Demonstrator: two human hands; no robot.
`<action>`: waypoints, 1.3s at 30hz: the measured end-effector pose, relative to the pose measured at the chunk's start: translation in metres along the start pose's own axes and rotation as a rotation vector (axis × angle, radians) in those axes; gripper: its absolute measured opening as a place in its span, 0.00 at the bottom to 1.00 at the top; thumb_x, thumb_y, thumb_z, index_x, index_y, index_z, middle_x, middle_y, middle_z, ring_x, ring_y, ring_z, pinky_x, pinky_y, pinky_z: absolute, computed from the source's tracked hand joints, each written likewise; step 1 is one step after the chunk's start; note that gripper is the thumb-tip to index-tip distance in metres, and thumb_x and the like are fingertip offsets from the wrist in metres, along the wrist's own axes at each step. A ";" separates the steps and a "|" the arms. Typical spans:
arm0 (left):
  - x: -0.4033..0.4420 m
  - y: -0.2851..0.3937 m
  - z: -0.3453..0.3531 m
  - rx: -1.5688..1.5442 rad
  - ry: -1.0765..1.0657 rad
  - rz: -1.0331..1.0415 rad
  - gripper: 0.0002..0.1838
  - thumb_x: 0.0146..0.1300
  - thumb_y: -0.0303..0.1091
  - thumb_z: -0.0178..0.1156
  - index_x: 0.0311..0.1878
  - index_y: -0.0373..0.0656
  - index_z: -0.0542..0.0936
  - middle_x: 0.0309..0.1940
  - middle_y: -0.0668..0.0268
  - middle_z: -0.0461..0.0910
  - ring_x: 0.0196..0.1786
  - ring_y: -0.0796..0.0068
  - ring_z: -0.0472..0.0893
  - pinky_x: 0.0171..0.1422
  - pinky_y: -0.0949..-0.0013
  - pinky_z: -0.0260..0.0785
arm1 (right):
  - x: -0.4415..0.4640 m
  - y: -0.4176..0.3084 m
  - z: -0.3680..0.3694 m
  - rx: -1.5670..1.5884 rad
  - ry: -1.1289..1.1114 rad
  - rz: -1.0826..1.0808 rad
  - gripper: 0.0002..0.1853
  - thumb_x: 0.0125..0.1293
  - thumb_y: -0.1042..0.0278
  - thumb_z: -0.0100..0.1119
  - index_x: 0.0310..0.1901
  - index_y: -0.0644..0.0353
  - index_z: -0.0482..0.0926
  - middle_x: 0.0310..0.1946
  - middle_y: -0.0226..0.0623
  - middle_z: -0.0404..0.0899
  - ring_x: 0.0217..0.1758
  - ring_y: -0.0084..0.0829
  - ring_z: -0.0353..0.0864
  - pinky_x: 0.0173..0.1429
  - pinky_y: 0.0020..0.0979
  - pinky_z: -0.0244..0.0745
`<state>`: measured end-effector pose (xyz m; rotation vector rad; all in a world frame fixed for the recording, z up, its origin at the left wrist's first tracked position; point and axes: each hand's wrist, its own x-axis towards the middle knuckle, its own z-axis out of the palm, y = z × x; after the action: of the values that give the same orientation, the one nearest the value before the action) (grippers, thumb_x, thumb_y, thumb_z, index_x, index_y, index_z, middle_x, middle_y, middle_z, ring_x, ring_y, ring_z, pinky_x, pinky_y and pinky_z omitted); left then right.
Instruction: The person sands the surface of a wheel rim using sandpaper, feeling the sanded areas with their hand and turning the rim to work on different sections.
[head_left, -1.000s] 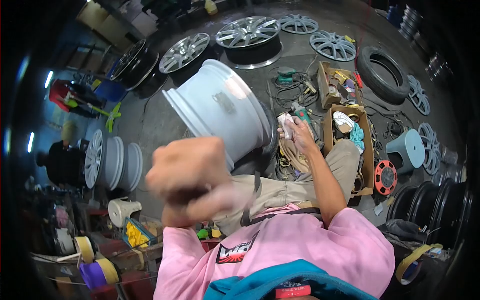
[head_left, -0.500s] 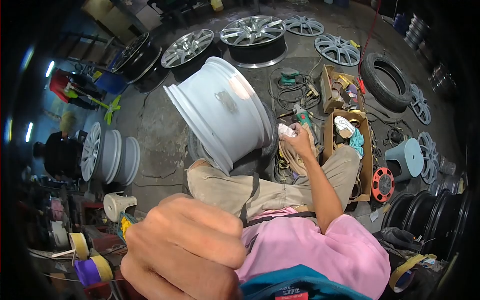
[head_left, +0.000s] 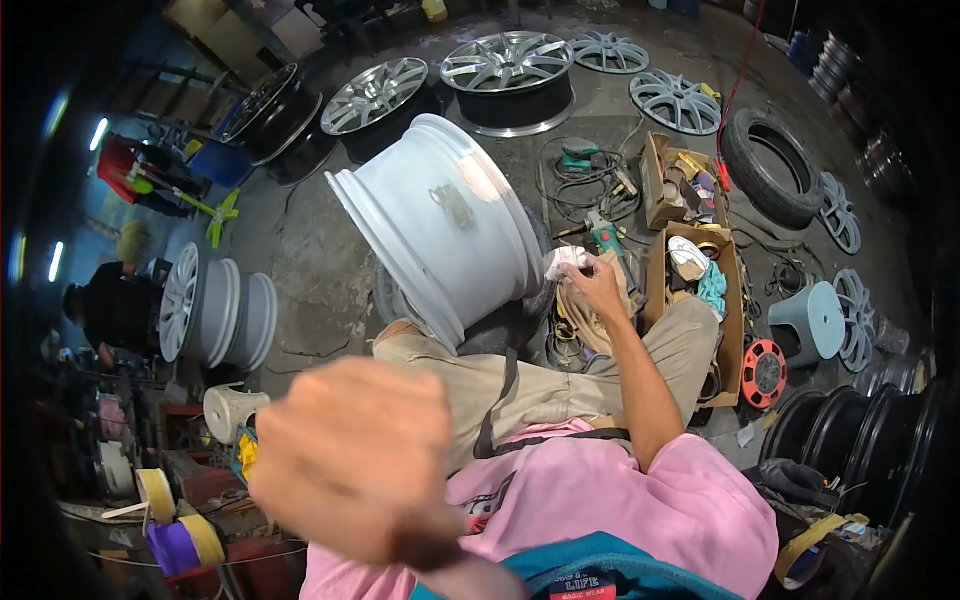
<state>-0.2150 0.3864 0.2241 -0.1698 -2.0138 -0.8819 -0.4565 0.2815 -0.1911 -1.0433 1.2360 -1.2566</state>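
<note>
Clock directions run from the middle of the view. Toward eight o'clock, a small teal container (head_left: 239, 437) with something yellow (head_left: 248, 455) in it is partly covered by the left hand (head_left: 350, 455). That hand looms blurred toward seven o'clock, fingers curled in; I cannot tell whether it holds anything. Toward ten o'clock, grey floor (head_left: 312, 240) gives room left of the pale grey, barrel-shaped wheel rim (head_left: 455, 240). This rim stands tilted just off the middle, toward eleven o'clock, its lower lip reaching beside the person's bent knee.

Right of its far lip, at two to three o'clock, the right hand (head_left: 598, 285) pinches a crumpled white wad (head_left: 566, 262). A green power tool (head_left: 605, 235) and cables crowd the floor there. At two o'clock, an open brown cardboard box (head_left: 656, 192) holds a jumble of tape rolls and small coloured items. At three o'clock, a longer open brown cardboard box (head_left: 738, 345) edges the person's other knee, holding a white flat piece (head_left: 688, 255), turquoise cloth (head_left: 713, 285) and a tape roll (head_left: 710, 249).
</note>
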 end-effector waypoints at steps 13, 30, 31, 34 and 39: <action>-0.062 -0.068 -0.076 0.738 0.506 -0.631 0.22 0.66 0.36 0.74 0.20 0.38 0.78 0.14 0.74 0.70 0.20 0.88 0.65 0.26 0.75 0.51 | -0.013 -0.040 0.012 -0.158 0.066 -0.163 0.09 0.66 0.69 0.69 0.41 0.65 0.82 0.34 0.34 0.83 0.37 0.24 0.80 0.44 0.30 0.75; -0.189 -0.259 -0.248 0.725 0.871 -0.846 0.36 0.73 0.58 0.64 0.14 0.44 0.66 0.15 0.80 0.59 0.22 0.86 0.57 0.26 0.68 0.45 | 0.035 -0.111 0.103 -0.733 0.183 -0.756 0.15 0.67 0.73 0.68 0.55 0.60 0.86 0.41 0.45 0.74 0.38 0.48 0.82 0.43 0.43 0.79; -0.189 -0.259 -0.246 0.724 0.891 -0.820 0.36 0.73 0.57 0.65 0.14 0.45 0.64 0.15 0.81 0.58 0.22 0.86 0.56 0.26 0.68 0.45 | 0.037 -0.108 0.104 -0.739 0.171 -0.751 0.15 0.67 0.73 0.68 0.55 0.60 0.86 0.41 0.45 0.74 0.38 0.48 0.82 0.43 0.43 0.79; -0.188 -0.261 -0.244 0.734 0.894 -0.863 0.35 0.72 0.54 0.66 0.14 0.46 0.64 0.14 0.80 0.59 0.22 0.86 0.56 0.26 0.69 0.46 | 0.048 -0.106 0.110 -0.786 0.215 -0.835 0.15 0.68 0.74 0.67 0.56 0.61 0.86 0.41 0.46 0.74 0.37 0.49 0.82 0.42 0.44 0.79; -0.188 -0.259 -0.243 0.723 0.923 -0.939 0.35 0.72 0.53 0.66 0.13 0.44 0.66 0.13 0.79 0.60 0.21 0.85 0.58 0.27 0.68 0.49 | 0.051 -0.115 0.115 -0.837 0.225 -0.827 0.15 0.70 0.77 0.63 0.57 0.60 0.85 0.38 0.47 0.73 0.37 0.49 0.81 0.42 0.47 0.78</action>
<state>-0.0510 0.0792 0.0244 1.4137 -1.3134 -0.5101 -0.3573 0.2125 -0.0703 -2.2298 1.6276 -1.5025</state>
